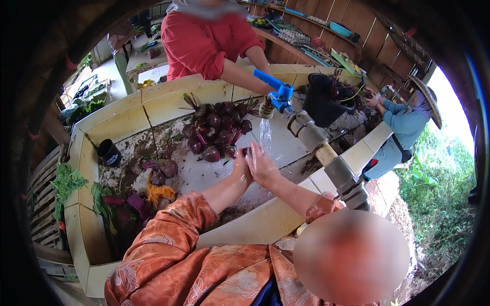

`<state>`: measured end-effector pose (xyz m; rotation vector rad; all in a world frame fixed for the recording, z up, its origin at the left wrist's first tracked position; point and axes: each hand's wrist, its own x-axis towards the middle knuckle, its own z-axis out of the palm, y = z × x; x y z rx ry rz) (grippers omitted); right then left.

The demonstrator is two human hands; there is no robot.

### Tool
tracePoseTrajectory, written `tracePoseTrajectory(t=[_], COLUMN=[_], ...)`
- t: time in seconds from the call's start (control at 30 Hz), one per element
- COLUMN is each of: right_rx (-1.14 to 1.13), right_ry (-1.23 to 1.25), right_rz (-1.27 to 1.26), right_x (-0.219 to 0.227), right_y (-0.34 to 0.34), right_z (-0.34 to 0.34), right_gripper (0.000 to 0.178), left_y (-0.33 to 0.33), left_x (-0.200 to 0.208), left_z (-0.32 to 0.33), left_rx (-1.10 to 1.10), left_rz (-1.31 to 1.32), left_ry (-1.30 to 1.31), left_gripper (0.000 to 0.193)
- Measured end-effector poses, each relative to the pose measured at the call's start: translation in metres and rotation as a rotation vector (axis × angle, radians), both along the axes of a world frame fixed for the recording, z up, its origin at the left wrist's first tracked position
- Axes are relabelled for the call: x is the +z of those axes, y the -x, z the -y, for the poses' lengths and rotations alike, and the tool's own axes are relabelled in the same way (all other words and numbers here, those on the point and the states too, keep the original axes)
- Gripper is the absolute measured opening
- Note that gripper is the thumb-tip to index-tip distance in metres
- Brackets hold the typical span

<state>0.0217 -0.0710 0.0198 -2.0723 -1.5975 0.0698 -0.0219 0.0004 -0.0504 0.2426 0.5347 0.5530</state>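
Over the tiled basin, my left hand and my right hand are pressed together around a dark red beet, of which only a small part shows between the fingers. Water runs from a tap with a blue handle and falls just beyond my right hand. A heap of beets, some with cut stems, lies on the white basin floor left of the stream. Two or so loose beets rest nearer the left side on dirt-smeared tile.
A black cup leans in the left corner, near an orange mesh scrubber and leafy scraps. Across the basin a person in red reaches in. Another person in a hat works at right beside a black bucket. Thick pipe crosses the rim.
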Motion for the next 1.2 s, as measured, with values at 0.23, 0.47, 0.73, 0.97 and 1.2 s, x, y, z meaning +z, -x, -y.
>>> tracePoseTrajectory(t=[0.23, 0.47, 0.73, 0.97, 1.2], right_rx=[-0.179, -0.096, -0.160, -0.161, -0.423], right_ry=[0.188, 0.214, -0.090, -0.123, -0.395], right_rz=[-0.018, -0.422, -1.262, -0.823, -1.244], right_x=[-0.005, -0.015, 0.018, 0.003, -0.021], right_y=[-0.019, -0.054, -0.113, -0.053, -0.015], right_z=[-0.013, -0.006, 0.004, -0.010, -0.011], right_gripper=[0.041, 0.038, 0.041, 0.043, 0.042], left_y=[-0.010, 0.005, 0.025, 0.007, -0.010], left_x=[-0.028, 0.007, 0.042, 0.032, 0.061], left_z=[0.008, 0.011, -0.028, -0.026, 0.008], left_rx=[0.146, -0.072, -0.148, -0.044, 0.332], left_rz=[-0.221, -0.213, -0.005, 0.182, -0.091], left_ry=[-0.161, -0.231, -0.007, -0.032, -0.208], left_gripper=[0.042, 0.054, 0.045, 0.033, 0.022])
